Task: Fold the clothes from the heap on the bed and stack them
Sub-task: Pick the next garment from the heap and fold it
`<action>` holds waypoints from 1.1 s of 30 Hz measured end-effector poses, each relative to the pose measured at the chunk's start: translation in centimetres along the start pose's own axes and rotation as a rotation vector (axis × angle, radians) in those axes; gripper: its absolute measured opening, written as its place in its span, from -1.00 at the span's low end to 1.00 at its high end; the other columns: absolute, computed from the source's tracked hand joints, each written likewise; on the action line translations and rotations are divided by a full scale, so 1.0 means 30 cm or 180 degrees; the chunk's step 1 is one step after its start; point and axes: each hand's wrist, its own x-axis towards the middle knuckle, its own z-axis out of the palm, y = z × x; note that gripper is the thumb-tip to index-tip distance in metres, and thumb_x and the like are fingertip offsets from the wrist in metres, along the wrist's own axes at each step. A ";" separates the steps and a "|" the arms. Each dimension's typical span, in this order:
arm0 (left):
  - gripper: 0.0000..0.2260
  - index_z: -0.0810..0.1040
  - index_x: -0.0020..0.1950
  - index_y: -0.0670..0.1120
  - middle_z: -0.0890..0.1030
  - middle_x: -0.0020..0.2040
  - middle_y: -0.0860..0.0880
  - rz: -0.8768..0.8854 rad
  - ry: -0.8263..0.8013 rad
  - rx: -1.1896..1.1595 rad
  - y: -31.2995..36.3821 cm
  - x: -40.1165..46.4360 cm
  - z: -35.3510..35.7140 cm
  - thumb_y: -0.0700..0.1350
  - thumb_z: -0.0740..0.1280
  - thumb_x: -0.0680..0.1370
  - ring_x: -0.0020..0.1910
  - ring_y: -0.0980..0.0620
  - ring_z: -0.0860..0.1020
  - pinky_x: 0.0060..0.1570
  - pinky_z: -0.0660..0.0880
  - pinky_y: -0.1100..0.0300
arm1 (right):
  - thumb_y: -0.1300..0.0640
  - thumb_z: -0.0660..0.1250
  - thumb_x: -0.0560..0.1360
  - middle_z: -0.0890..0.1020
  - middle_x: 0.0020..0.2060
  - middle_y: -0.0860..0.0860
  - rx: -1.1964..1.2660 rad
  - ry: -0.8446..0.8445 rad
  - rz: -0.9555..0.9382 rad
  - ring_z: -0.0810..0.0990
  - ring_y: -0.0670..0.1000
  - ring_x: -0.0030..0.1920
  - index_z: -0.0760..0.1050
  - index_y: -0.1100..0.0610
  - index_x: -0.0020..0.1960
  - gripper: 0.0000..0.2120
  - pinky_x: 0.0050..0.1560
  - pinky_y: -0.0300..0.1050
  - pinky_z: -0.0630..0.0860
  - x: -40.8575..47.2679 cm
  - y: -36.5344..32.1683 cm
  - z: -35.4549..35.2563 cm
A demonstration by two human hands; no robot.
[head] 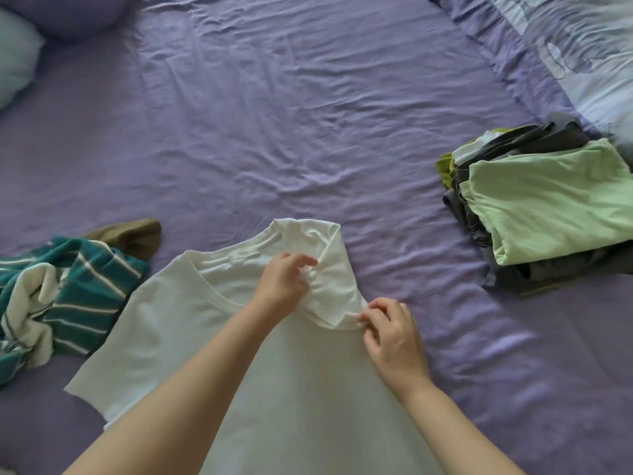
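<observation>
**White T-shirt being handled on the purple bed, folded stack waiting at the right**

A white T-shirt (191, 323) is lying spread across the purple bed sheet (308, 132), its neckline pointing away from the person and its body running down toward the bottom edge of the view. Its sleeve on the left side is lying flat and spread outward, while the sleeve on the right side is turned in and bunched up over the shoulder.

The left hand (282, 286) is reaching across the shirt and gripping the bunched fabric of that right shoulder, fingers curled into the gathered cloth. The right hand (390, 332) is sitting just beside it, pinching the hem of the turned-in sleeve between thumb and fingertips. Both bare forearms are crossing over the shirt's body from the lower edge of the picture.

To the left, a crumpled teal garment with white stripes (68, 296) is lying in a loose heap, touching the edge of the shirt's flat sleeve. A brown piece of clothing (137, 234) is poking out from behind it.

Well apart at the right, a stack of folded clothes (534, 207) is resting on the sheet, with a light green folded garment (555, 197) sitting on top of grey and olive-green layers. Behind the stack, a pale patterned duvet (582, 53) is filling the upper right corner. At the upper left, a light blue pillow (15, 56) is lying next to a purple pillow (68, 12).
</observation>
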 end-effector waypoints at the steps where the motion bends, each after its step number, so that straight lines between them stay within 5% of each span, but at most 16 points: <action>1: -0.68 0.63 0.13 -0.03 0.47 -0.01 0.04 0.0104 0.0150 0.0065 0.005 0.003 0.000 -0.33 0.35 0.45 -0.07 0.06 0.47 -0.03 0.36 0.30 | 0.44 0.47 0.19 0.59 -0.12 0.07 0.0004 -0.0009 -0.0012 0.57 0.14 -0.16 0.62 0.16 -0.17 -0.71 -0.14 -0.01 0.54 -0.005 0.003 -0.002; 5: -0.83 0.66 0.03 -0.01 0.49 -0.12 0.06 0.0353 -0.0101 0.0207 0.045 0.022 0.023 -0.20 0.39 0.48 -0.07 -0.01 0.54 -0.04 0.42 0.19 | 0.42 0.43 0.29 0.56 -0.07 0.06 0.0248 -0.0056 0.0069 0.53 0.09 -0.09 0.65 0.13 -0.11 -0.74 -0.01 -0.12 0.46 -0.006 0.015 0.002; 9: -0.70 0.59 0.22 0.07 0.46 0.11 -0.05 0.0618 -0.0421 0.0777 0.039 0.010 0.079 -0.12 0.41 0.50 0.17 -0.04 0.43 0.17 0.33 0.21 | 0.46 0.38 0.29 0.57 -0.05 0.11 0.0282 -0.0220 0.0133 0.54 0.14 -0.05 0.66 0.19 -0.17 -0.76 0.04 -0.24 0.36 -0.008 0.034 0.005; 12: -0.62 0.51 0.27 0.21 0.38 0.18 0.02 0.0543 -0.0245 0.1002 0.011 -0.002 0.093 0.07 0.43 0.46 0.25 0.00 0.29 0.22 0.27 0.20 | 0.27 0.44 0.39 0.56 -0.04 0.04 0.0451 -0.0217 0.0453 0.49 0.07 -0.01 0.64 0.20 -0.26 -0.94 0.01 -0.31 0.31 0.012 0.030 0.016; 17: -0.45 0.37 0.36 0.27 0.32 0.24 0.07 0.0707 -0.0068 0.1381 -0.017 -0.044 0.114 0.20 0.42 0.40 0.25 0.03 0.27 0.20 0.22 0.22 | 0.09 0.51 0.37 0.44 -0.08 -0.06 0.0419 -0.0362 0.0621 0.34 -0.04 0.00 0.58 0.15 -0.22 -0.84 0.04 -0.27 0.29 0.025 0.019 0.035; 25: -0.40 0.21 0.46 0.27 0.10 0.51 0.07 0.0333 0.0037 0.1594 -0.116 -0.152 0.092 0.24 0.34 0.46 0.51 -0.07 -0.01 0.45 0.00 0.04 | -0.06 0.50 0.32 0.40 0.09 -0.02 -0.0252 -0.0764 0.0600 0.35 0.07 0.16 0.45 0.06 0.05 -0.60 0.11 -0.10 0.30 0.009 0.011 0.016; 33: -0.54 0.29 0.46 0.14 0.24 0.48 0.00 -0.0170 0.0475 0.1183 -0.293 -0.349 -0.037 0.07 0.26 0.57 0.44 -0.03 0.17 0.34 0.17 0.12 | -0.08 0.41 0.43 0.23 0.48 0.05 -0.0623 -0.0952 -0.0544 0.05 0.08 0.51 0.38 0.00 0.39 -0.43 0.44 0.01 -0.01 -0.009 -0.183 0.046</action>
